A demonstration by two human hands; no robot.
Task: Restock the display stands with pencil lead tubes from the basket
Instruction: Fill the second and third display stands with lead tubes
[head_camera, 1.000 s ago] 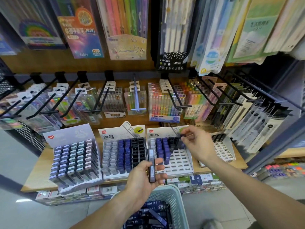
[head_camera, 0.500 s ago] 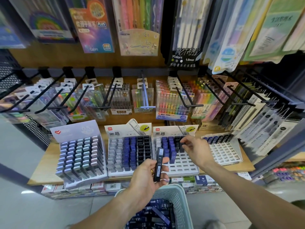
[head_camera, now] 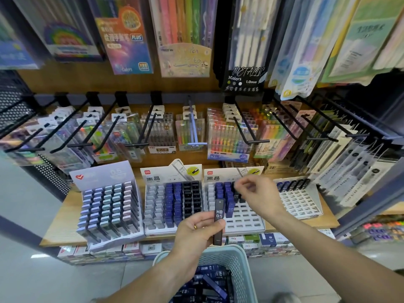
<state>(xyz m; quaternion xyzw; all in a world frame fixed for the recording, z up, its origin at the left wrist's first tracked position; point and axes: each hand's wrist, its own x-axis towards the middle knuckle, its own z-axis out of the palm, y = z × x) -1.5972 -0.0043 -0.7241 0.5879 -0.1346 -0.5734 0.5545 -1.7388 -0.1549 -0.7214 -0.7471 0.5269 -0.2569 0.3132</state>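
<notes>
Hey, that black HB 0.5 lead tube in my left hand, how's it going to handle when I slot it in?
The black tube looks like a stiff, slim, flat-sided case, so it probably won't bend or roll. The left hand holds it upright with just fingertips, suggesting it's light. Its smooth, plastic-looking surface could be a bit slippery.

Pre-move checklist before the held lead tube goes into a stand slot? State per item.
1. Tube in hand: left hand grips a black HB 0.5 pencil lead tube upright. ok.
2. Free slots: third white slotted display stand has empty lower rows. ok.
3. Slot path: right hand hovers over that stand's upper rows, fingers blurred. not ok.
4. Right hand empty: motion blur hides its fingertips. cannot tell.
5. Supply: pale green plastic basket holds more dark tubes. ok.
6. Colour match: black tubes stand beside the blue ones at the stand's top; exact column unclear. cannot tell.
</notes>
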